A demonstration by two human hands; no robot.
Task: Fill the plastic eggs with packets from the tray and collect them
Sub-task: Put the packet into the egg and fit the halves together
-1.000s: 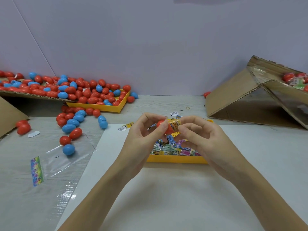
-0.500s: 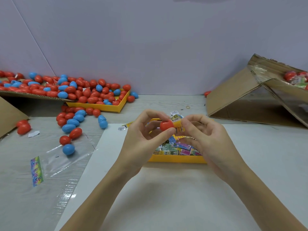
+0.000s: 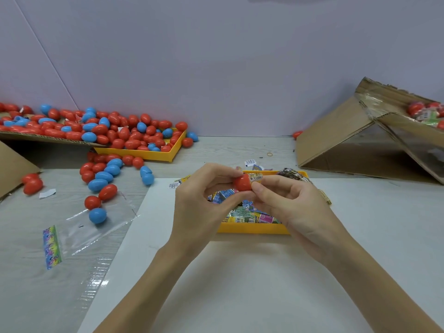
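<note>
My left hand (image 3: 201, 203) pinches a red plastic egg half (image 3: 242, 182) between thumb and fingers, above a yellow tray (image 3: 252, 228) full of colourful packets (image 3: 245, 212). My right hand (image 3: 293, 207) meets it from the right, its fingertips pinching a yellow printed packet (image 3: 255, 177) at the egg's open side. The other part of the egg is hidden by my fingers.
A second yellow tray (image 3: 144, 153) and a cardboard flap (image 3: 48, 138) at the back left hold several red and blue eggs; more lie loose on the table (image 3: 101, 183). A tilted cardboard box (image 3: 348, 140) at the right holds filled eggs (image 3: 422, 111). A clear bag (image 3: 91, 227) lies at left.
Both hands have risen slightly and closed together; the red egg half has turned more into view and the packet has gone further into it.
</note>
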